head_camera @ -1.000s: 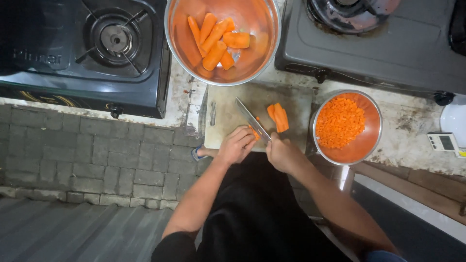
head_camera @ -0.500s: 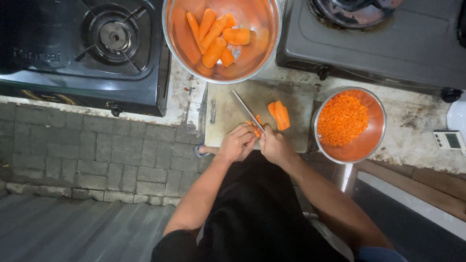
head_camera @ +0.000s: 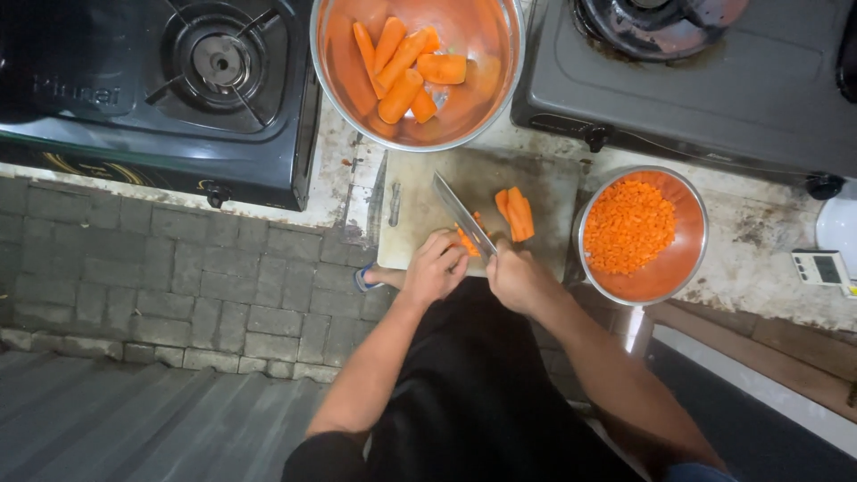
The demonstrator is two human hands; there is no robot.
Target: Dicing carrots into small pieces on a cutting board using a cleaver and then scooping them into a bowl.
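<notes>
Since the frame from half a second back, my right hand [head_camera: 518, 278] has slid a bit toward me along the cutting board [head_camera: 420, 210] and the knife [head_camera: 464, 214] blade has swung so its tip points more up and to the left; the left hand [head_camera: 436, 266] has barely shifted. Right now the right hand's grip is closed tight around the knife handle, blade lying diagonally across the board. Left hand's grip is curled down on a small bunch of carrot strips [head_camera: 466, 239] right at the near edge of the board, fingers bunched together, touching the blade's side. Can't see the fingertips themselves from up here.

Just to the right of the blade there are a couple of carrot chunks [head_camera: 516, 212] lying loose on the board, not touching the knife. Board sits on a stained bench [head_camera: 759, 228] between two stoves.

Beyond the board there's a big metal bowl [head_camera: 335, 80] with peeled whole carrots [head_camera: 406, 67] piled in it. To the right of the board, just beside it, a smaller metal bowl [head_camera: 687, 259] holds a heap of diced carrot [head_camera: 629, 225]. Black gas stove [head_camera: 161, 98] on the left, grey stove [head_camera: 714, 89] on the right. Small white timer-looking gadget [head_camera: 821, 268] over at the far right edge of the bench
</notes>
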